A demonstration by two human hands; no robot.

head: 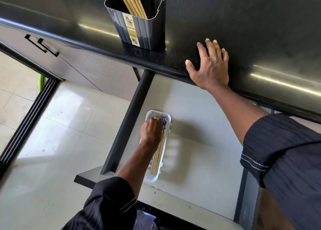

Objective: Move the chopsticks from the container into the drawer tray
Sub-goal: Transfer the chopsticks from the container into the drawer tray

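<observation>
A dark grey container (pixel 139 33) stands on the black counter near its front edge, with several wooden chopsticks (pixel 133 3) leaning inside. Below, an open drawer (pixel 199 125) holds a white tray (pixel 151 177). Several chopsticks (pixel 158 156) lie lengthwise in the tray, their blue-patterned ends at the far end. My left hand (pixel 152 129) is down in the tray's far end, fingers closed on the top ends of those chopsticks. My right hand (pixel 211 65) rests flat on the counter edge, fingers spread, holding nothing.
The black counter (pixel 260 29) fills the upper view. The drawer's dark left wall (pixel 128 125) runs beside the tray. Grey cabinet doors with black handles (pixel 42 45) are at upper left. A tiled floor (pixel 52 134) and a sliding door track (pixel 26 125) lie at left.
</observation>
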